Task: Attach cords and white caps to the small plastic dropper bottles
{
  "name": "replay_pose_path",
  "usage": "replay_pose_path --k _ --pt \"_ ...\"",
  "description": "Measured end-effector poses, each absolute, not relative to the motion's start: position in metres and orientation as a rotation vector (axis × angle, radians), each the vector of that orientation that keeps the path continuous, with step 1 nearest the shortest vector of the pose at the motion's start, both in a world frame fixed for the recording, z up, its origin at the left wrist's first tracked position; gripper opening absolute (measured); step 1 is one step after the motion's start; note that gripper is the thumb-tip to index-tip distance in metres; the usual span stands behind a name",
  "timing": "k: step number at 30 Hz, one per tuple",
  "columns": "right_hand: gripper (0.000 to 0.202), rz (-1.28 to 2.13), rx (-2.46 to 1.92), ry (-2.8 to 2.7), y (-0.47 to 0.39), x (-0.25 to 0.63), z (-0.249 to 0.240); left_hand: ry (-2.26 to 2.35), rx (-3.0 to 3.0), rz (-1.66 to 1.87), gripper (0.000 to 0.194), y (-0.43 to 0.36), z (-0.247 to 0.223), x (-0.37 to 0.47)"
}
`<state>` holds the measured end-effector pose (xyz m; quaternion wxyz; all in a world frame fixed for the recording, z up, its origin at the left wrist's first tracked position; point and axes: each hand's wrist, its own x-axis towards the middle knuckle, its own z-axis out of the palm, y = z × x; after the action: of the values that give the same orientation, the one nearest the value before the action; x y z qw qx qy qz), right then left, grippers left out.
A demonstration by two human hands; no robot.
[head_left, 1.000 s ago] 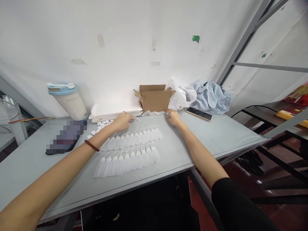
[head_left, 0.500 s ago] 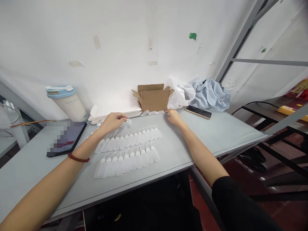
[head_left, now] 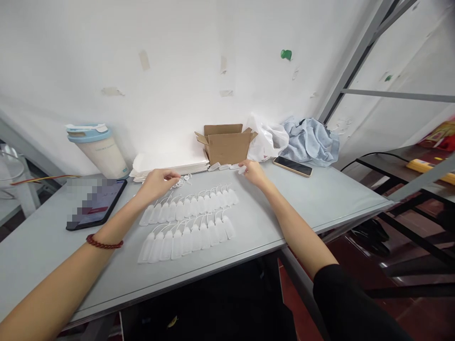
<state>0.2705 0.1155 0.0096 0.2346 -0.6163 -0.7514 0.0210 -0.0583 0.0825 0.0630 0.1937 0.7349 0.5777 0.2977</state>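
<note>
Two rows of white translucent tags [head_left: 192, 239] with white string loops lie on the grey table [head_left: 270, 213]. Behind their left end is my left hand [head_left: 158, 183], its fingers drawn together beside a small heap of white string loops [head_left: 185, 180]. Whether those fingertips grip a string is too small to make out. At the back, in front of the cardboard box, my right hand [head_left: 254, 173] pinches a single translucent tag [head_left: 242, 169]. Several more loose tags [head_left: 223, 166] lie along the box's base, just left of that hand.
An open cardboard box [head_left: 229, 148] stands against the wall, with a white plastic bag [head_left: 268, 139] and blue cloth [head_left: 311, 142] to its right. A phone [head_left: 293, 166] lies before them. At left are a stack of white sheets [head_left: 170, 163], a tumbler [head_left: 101, 154] and a tablet [head_left: 99, 206].
My right hand has taken up one tag from beside the box and turned slightly. My left hand has shifted a little left, and the string loops beside its fingertips show more clearly.
</note>
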Motion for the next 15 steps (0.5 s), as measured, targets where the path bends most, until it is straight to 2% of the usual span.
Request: replay_pose_path --k 10,15 --pt "0.046 0.125 -1.745 -2.082 0.114 0.27 0.002 1.565 2.114 0.986 0.03 0.052 0.06 -0.059" --pt "0.031 0.168 -1.722 -2.056 0.109 0.263 0.01 1.478 2.001 1.034 0.028 0.039 0.068 -0.048"
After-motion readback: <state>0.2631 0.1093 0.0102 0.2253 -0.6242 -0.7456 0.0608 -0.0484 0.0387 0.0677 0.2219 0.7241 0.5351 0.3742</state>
